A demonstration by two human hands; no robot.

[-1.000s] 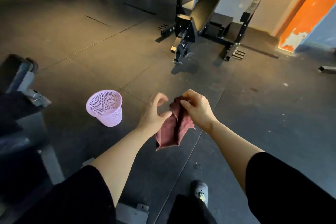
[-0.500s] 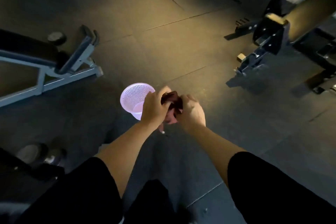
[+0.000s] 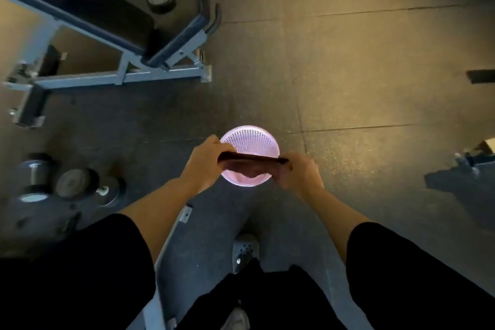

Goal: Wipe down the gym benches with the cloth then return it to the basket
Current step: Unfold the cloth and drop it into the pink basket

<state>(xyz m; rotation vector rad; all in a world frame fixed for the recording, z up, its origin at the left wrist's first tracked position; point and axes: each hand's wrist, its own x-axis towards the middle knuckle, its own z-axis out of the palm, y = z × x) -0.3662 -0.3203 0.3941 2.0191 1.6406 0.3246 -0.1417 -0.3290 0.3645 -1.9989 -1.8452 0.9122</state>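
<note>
A dark red cloth (image 3: 251, 166) is stretched flat between both hands, directly over the open mouth of the pink perforated basket (image 3: 250, 139) on the floor. My left hand (image 3: 207, 162) pinches the cloth's left end. At the cloth's right end, my right hand (image 3: 301, 171) grips it. The cloth hangs a little into the basket and hides its near half. A gym bench (image 3: 88, 13) with a dark pad and grey frame stands at the upper left.
Dumbbells (image 3: 77, 185) lie on the floor at the left. A grey metal frame bar (image 3: 166, 244) runs under my left arm. More equipment (image 3: 471, 166) sits at the right edge. My shoe (image 3: 245, 250) is just behind the basket on the dark rubber floor.
I have stepped up to the basket and now look straight down on it. The cloth, bunched between my hands before, is now pulled out flat over the basket's mouth.
</note>
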